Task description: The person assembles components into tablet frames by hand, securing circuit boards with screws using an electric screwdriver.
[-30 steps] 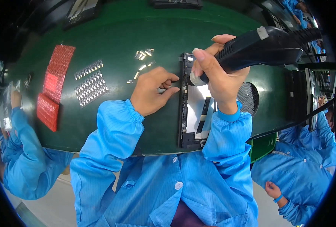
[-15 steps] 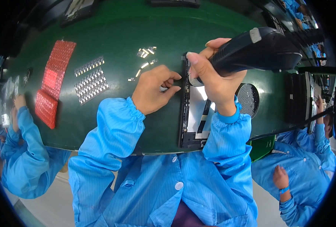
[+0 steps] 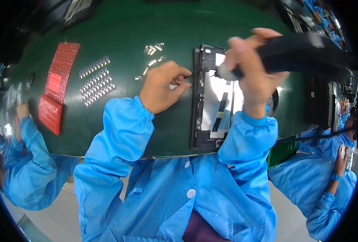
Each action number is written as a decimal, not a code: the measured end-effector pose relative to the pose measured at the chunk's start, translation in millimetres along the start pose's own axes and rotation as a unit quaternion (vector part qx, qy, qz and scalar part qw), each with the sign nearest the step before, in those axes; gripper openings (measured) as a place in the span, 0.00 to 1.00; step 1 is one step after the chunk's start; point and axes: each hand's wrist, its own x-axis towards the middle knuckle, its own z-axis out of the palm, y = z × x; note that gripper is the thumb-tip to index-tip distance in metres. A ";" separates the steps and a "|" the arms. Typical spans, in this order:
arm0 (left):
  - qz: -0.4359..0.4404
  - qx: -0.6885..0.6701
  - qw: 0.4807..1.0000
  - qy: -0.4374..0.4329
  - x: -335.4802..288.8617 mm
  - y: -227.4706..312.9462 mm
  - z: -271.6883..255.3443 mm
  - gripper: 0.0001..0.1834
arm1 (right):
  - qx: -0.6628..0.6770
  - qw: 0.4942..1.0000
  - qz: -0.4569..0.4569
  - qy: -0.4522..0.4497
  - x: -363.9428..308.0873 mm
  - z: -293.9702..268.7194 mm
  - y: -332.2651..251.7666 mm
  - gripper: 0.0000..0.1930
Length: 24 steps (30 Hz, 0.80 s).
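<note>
My right hand [image 3: 249,76] grips a black hand-held power tool [image 3: 304,54] with a grey patch on its body. The tool's pale nose [image 3: 226,72] is over an opened tablet-like device [image 3: 196,109], black-framed with a silvery panel inside. Both the hand and the tool are slightly blurred. To the left of the device, my left hand [image 3: 165,86] is closed, its fingers curled in and thumb towards forefinger. Something whitish shows between them, too small to name. Just beyond this hand lie several small dark circuit strips [image 3: 153,49] with pale ends.
Sheets of small circuit boards [image 3: 97,86] lie left on the green table [image 3: 122,44]. Red bubble wrap [image 3: 64,60] is farther left. A round dish [image 3: 272,103] is partly hidden behind my right forearm. Co-workers in blue sit at left [image 3: 33,173] and right [image 3: 308,177].
My right hand and the tool have moved right and slightly up, off the device's left edge, uncovering its upper part. The device has shifted slightly away from me. My left hand has barely moved.
</note>
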 end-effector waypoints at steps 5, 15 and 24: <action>0.101 0.061 0.992 0.046 -6.9 6.4 11.5 0.12 | -0.016 0.994 -0.071 0.086 10.8 -45.5 -18.5 0.19; 0.292 0.188 0.916 -0.201 -36.7 27.9 16.6 0.20 | -0.041 0.990 0.012 0.133 -8.9 -78.1 -26.9 0.20; 0.285 0.323 0.893 -0.131 138.3 -8.5 25.3 0.15 | 0.057 0.992 0.111 -0.003 -26.7 -72.9 -12.2 0.26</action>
